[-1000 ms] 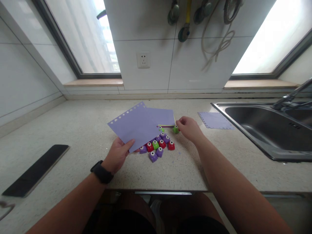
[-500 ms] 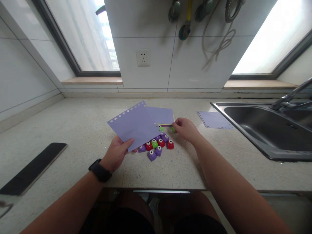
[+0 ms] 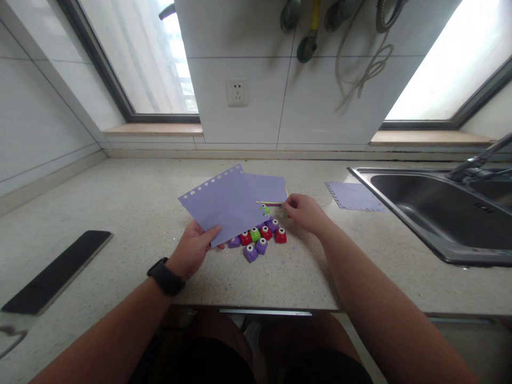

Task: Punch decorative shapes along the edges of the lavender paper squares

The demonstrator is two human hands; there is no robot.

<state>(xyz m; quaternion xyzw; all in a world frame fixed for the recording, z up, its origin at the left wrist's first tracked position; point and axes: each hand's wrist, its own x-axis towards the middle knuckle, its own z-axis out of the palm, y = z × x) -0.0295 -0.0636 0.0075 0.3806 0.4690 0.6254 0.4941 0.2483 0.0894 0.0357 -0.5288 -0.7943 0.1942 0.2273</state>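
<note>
A sheet of purple paper [image 3: 224, 205] is pinched in my left hand [image 3: 194, 248], thumb on top, tilted over the counter. Small punched shapes run along its upper edge, and a few cutouts show at its right corner. Partly beneath it lies a stack of coloured paper [image 3: 270, 188]. My right hand [image 3: 302, 210] is closed at the stack's near right corner; its fingertips hide what they hold. Small craft punches cluster below the sheet, including a red punch [image 3: 280, 235], a green punch [image 3: 255, 233] and a purple punch [image 3: 250, 253]. The sheet covers some of them.
Another purple sheet [image 3: 354, 196] with punched edges lies at the right, beside the steel sink [image 3: 404, 250]. On the left of the counter rests a long dark flat slab [image 3: 58, 272]. Tiny purple paper bits lie right of the punches. A wall socket [image 3: 237, 93] is behind.
The view has shifted slightly. The green punch that showed under my right fingertips is out of sight. My left hand keeps the sheet in nearly the same pose.
</note>
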